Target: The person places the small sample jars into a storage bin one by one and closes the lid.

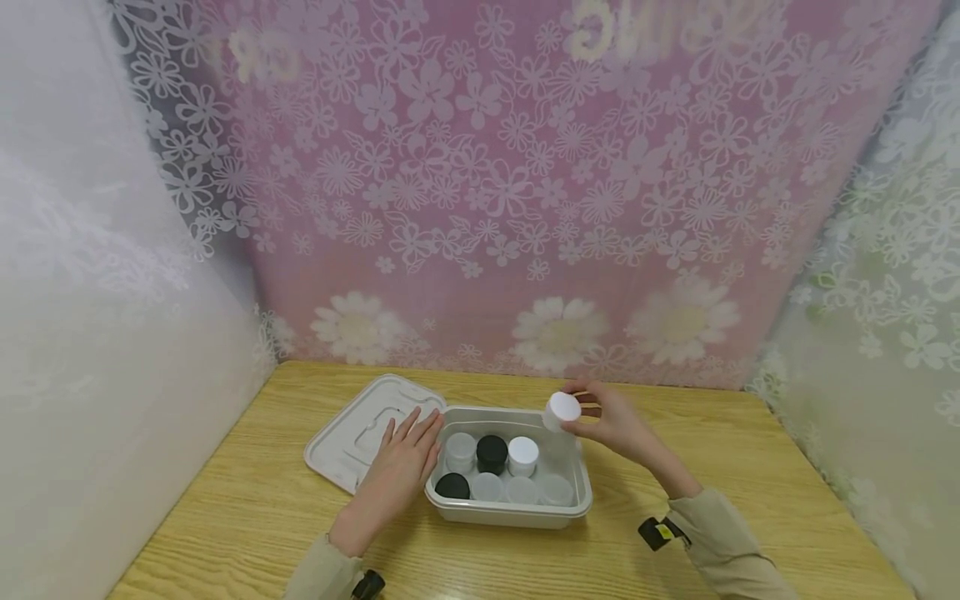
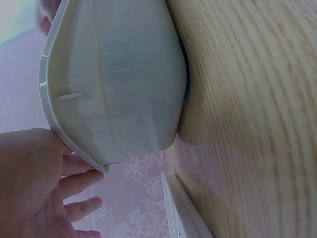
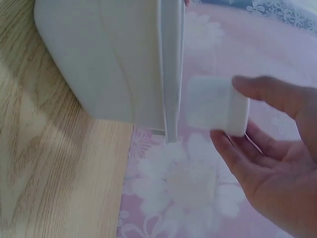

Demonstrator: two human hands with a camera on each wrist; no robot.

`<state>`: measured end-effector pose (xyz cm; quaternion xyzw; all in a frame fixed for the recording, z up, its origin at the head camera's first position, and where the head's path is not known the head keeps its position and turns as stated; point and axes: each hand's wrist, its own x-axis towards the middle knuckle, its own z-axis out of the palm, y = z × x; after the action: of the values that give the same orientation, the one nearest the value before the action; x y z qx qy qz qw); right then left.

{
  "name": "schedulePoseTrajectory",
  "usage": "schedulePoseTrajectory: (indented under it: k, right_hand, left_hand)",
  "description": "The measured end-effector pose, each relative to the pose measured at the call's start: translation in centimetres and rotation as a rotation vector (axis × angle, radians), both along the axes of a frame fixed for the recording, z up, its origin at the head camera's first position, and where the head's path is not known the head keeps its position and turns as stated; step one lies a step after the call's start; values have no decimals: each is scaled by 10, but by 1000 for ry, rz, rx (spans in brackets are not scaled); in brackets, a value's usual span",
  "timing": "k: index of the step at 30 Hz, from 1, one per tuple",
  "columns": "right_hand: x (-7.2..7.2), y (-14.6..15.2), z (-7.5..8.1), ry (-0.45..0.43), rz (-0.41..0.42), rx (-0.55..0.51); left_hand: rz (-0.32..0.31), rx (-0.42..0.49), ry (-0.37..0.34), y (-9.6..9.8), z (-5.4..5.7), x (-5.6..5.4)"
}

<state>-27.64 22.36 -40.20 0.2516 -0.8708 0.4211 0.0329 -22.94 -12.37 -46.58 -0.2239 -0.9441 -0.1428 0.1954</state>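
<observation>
A pale plastic tub [image 1: 510,518] stands on the table with several small jars inside, some with black lids [image 1: 492,454], one with a white lid [image 1: 523,455] and others with clear or whitish tops [image 1: 487,488]. Over the tub's back right corner, my right hand [image 1: 618,425] pinches a small jar with a white lid [image 1: 562,410] between thumb and fingers. In the right wrist view this jar [image 3: 213,105] is upright beside the rim, apart from it. My left hand [image 1: 401,462] rests with fairly straight fingers at the tub's left rim [image 2: 44,89], holding nothing.
The tub's lid [image 1: 352,433] lies on the wooden table [image 1: 247,517] left of the tub, partly behind my left hand. A pink flowered curtain [image 1: 480,208] hangs along the table's back edge, with pale sheets at both sides.
</observation>
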Motion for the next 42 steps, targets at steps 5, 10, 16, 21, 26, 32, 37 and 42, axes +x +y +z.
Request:
schedulePoseTrajectory:
  k: [5,10,16,21,26,32,37,42]
  right_hand:
    - [0,1,-3,-3,138,74]
    - [-2,0,-5,0,211,184]
    - [-2,-5,-3,8,242,265]
    - [-2,-10,0,39,241,328]
    - [-3,-17,1,68,214,429]
    - [-2,-26,1,96,210,535]
    - [-2,-29,0,113,228,583]
    - [-3,-30,-4,156,254,614]
  left_hand:
    - [-2,1,-2,0,1,1]
    - [-5,7,4,-1,1,1]
    - [-7,5,11,-1,1,1]
    - [-5,4,10,-1,1,1]
    - [-7,2,8,0,1,1]
    - [0,3,17,0,0,1]
    - [-3,6,33,1,1,2]
    - [-1,10,31,0,0,2]
